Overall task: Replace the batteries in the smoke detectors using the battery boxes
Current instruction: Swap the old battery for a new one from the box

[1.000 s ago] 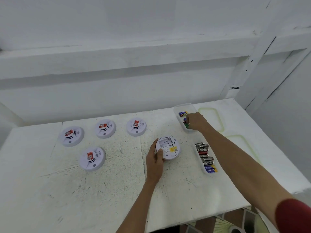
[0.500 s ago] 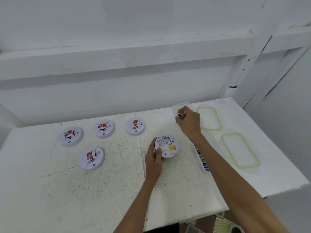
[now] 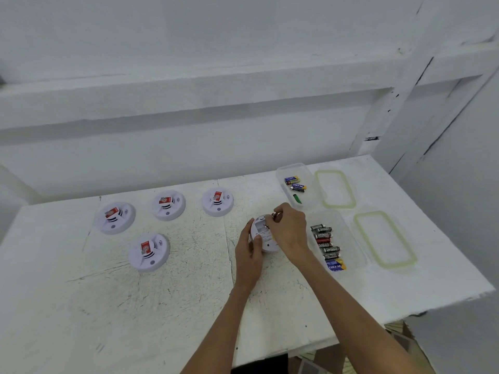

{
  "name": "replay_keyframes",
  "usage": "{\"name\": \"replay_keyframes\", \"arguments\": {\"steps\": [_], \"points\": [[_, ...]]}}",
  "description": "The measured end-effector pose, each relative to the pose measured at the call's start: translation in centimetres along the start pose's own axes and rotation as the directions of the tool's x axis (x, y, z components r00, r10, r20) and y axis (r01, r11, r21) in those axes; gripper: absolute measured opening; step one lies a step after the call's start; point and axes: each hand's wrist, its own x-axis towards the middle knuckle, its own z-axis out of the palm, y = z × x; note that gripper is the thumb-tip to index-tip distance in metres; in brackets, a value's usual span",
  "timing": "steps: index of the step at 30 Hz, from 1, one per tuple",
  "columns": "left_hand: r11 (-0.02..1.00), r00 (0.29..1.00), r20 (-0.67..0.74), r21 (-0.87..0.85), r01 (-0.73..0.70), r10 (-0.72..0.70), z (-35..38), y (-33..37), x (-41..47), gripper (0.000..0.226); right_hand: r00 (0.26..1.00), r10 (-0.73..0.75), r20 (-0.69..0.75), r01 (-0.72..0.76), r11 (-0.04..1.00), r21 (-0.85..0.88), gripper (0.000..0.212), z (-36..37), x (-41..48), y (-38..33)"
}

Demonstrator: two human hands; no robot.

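The right hand's (image 3: 291, 232) fingers (image 3: 278, 211) are clamped together on a small battery (image 3: 273, 215) at the far edge of the upturned smoke detector (image 3: 258, 228). The left hand's (image 3: 249, 256) fingers curl round the detector's near left rim, thumb on its back, holding it on the white desk (image 3: 162, 306). Just right sits the near battery box (image 3: 354, 247), filled with a row of batteries. The far battery box (image 3: 310, 202) holds a few. Two green-rimmed lids (image 3: 334, 188) lie beside them, and four other detectors (image 3: 148, 252) lie at left.
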Motion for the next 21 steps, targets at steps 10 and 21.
{"name": "replay_keyframes", "arguments": {"steps": [10,21], "points": [[1.0,1.0,-0.026,0.004,0.005,-0.005,-0.1,-0.4,0.3,0.054,0.977,-0.203,-0.065,0.16,0.898,-0.41,0.035,1.5,-2.9,0.9],[0.999,1.0,-0.013,0.039,0.005,-0.004,-0.5,-0.3,0.3,0.055,0.974,-0.209,0.086,0.226,0.888,-0.4,0.045,1.6,-4.1,0.7]]}}
